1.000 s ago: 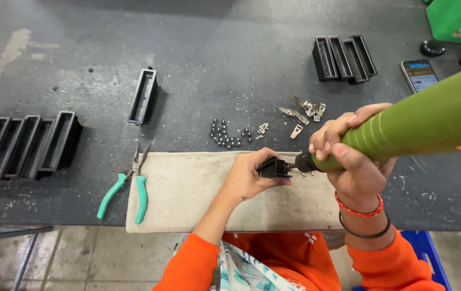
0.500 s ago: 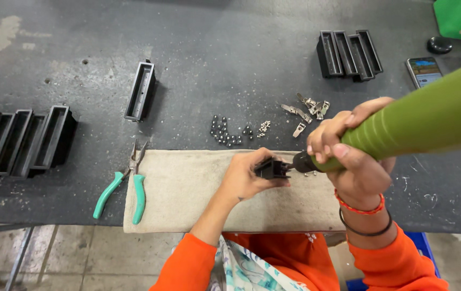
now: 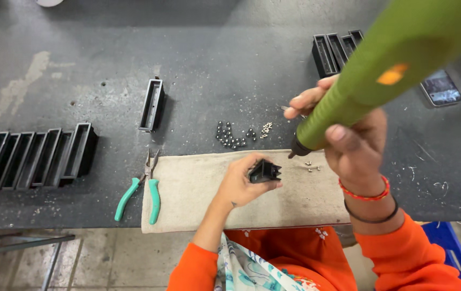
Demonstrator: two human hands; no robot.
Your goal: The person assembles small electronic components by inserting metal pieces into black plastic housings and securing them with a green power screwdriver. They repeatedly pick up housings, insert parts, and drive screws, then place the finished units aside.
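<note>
Right hand [image 3: 357, 143], frame centre-right: grasping green cylindrical power screwdriver [image 3: 381, 70], now lifted clear of small black plastic housing [image 3: 264, 171] clenched in left hand [image 3: 241, 183]; fastening apparently finished.

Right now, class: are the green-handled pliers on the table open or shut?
Open. The pliers lie on the table beside the cloth, handles spread and jaw tips parted.
</note>
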